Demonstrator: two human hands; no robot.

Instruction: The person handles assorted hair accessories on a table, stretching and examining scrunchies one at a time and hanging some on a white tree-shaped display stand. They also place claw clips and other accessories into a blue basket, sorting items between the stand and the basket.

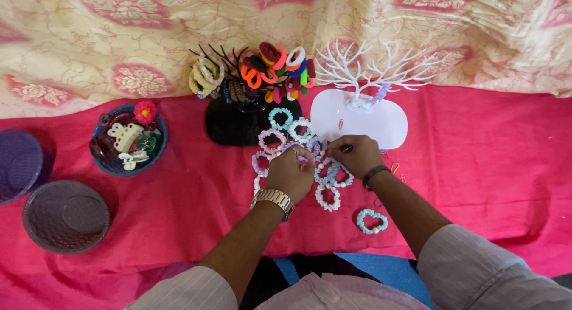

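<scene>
We see both hands over a heap of bead bracelets (pixel 310 161) on the pink cloth (pixel 476 167), just in front of two branching stands. The black tree stand (pixel 250 116) on the left is loaded with coloured hair ties (pixel 280 68); the white tree stand (pixel 360 116) on the right carries one pale lilac bracelet (pixel 379 93), and a paper clip lies on its flat base. A few more clips lie on the cloth by the right wrist.

Our left hand (pixel 290 173), with a metal watch on the wrist, rests on the heap with its fingers curled down among the beads; we cannot tell whether they are clamped on one. Our right hand (pixel 356 155), with a dark band on the wrist, has thumb and fingertips pinched together on something small at the heap's upper edge, too small to name.

We count about ten bracelets in the heap, though the hands cover some. One teal bracelet (pixel 372 220) lies apart, nearer our body. They are round loops lying flat, so none has a long axis.

To the left stand three bowls: a blue bowl (pixel 156 152) of hair claws and two empty-looking purple bowls (pixel 65 217).
</scene>
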